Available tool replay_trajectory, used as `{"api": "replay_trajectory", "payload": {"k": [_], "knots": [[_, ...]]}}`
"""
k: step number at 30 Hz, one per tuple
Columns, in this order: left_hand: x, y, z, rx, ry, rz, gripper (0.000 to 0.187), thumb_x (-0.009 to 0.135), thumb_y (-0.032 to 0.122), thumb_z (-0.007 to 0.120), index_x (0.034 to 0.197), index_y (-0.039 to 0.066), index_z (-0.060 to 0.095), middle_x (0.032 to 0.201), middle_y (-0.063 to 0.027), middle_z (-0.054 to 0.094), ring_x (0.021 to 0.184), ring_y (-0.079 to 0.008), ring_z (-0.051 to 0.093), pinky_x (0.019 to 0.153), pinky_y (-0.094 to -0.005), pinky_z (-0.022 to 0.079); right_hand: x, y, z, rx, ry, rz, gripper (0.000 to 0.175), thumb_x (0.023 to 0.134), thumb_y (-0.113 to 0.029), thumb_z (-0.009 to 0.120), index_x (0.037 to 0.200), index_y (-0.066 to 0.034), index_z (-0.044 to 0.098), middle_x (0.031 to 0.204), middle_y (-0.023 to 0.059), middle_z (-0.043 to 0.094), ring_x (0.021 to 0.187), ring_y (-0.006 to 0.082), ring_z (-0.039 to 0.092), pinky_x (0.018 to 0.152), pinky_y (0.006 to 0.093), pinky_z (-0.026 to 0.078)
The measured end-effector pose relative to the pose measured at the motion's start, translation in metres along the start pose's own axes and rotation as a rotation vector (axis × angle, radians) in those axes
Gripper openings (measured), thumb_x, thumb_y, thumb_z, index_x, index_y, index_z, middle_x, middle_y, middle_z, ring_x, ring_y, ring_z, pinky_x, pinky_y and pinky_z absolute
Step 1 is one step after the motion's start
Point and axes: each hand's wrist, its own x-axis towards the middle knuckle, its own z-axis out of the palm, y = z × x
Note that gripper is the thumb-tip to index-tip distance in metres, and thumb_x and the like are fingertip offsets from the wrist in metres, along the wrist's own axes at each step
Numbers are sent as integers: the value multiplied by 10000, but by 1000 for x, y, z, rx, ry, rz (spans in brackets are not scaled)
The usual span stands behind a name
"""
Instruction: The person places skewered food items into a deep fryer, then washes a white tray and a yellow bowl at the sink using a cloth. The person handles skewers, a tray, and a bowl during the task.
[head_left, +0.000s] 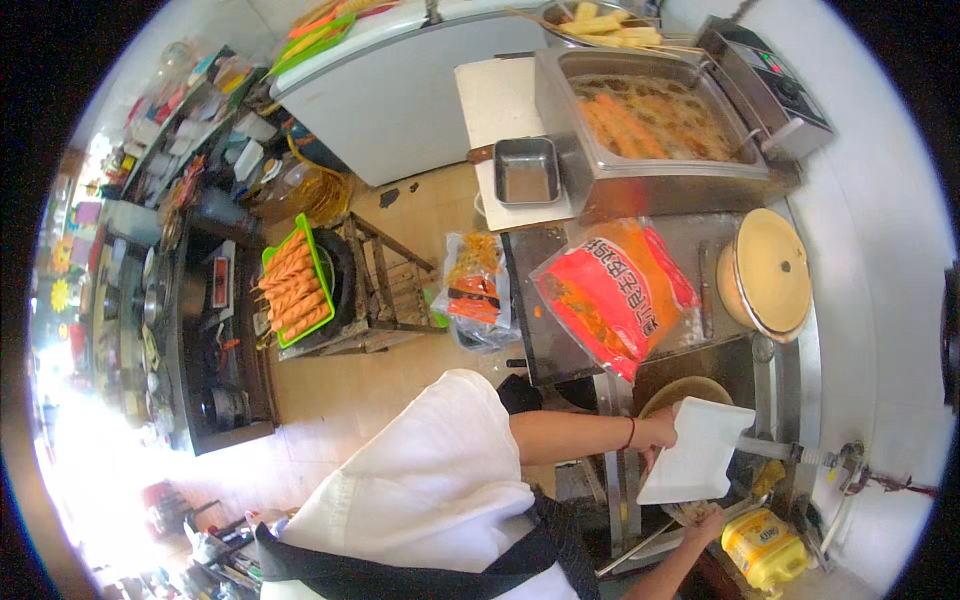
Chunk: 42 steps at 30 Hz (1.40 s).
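My left hand (658, 435), with a dark red cord at the wrist, grips the edge of a white rectangular tray (697, 450) tilted over the sink area at the lower right. Just below the tray's lower edge is my right hand (703, 523), its fingers near some pale crumpled material; whether it holds this is unclear. The tray hides part of a round tan basin (686, 394). A yellow plastic bottle (765, 547) bearing writing is beside my right hand. A corrugated hose (810, 455) runs from the wall towards the tray.
Skewers sit in bubbling oil in a steel deep fryer (667, 165). In front lie a red printed food bag (622, 292) and a lidded enamel pot (772, 274). A small metal pan (526, 171) rests on a white board. Spiral-cut skewers fill a green tray (330, 300) on a stand.
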Motion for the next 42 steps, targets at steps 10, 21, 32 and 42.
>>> {"api": "replay_trajectory", "payload": {"k": [10,21,32,42], "knots": [[-42,13,-22,498,324,505,421,734,13,521,1147,27,438,984,-279,611,959,-441,598,788,-486,484,26,-200,7,-675,47,-602,561,891,-395,565,1191,79,553,1154,200,605,998,317,582,870,396,430],[-95,-13,-16,793,485,890,473,736,-75,513,1184,-15,377,1016,-277,551,961,-449,549,792,-495,455,4,-296,68,-1174,88,-821,521,839,-363,528,1003,128,585,993,336,607,938,459,589,826,479,453],[-118,-29,-9,1364,700,1354,252,796,59,557,1033,50,471,1363,-207,420,1186,-336,500,790,-396,539,-48,-301,105,-1442,83,-970,411,834,-279,502,926,105,616,959,317,620,934,451,597,833,498,463],[-156,-2,-38,545,436,1095,324,785,47,609,1095,60,519,1178,-179,495,1050,-354,534,877,-364,468,-48,-290,97,-1231,182,-951,454,812,-308,522,871,131,620,923,340,615,936,458,597,842,485,462]]}}
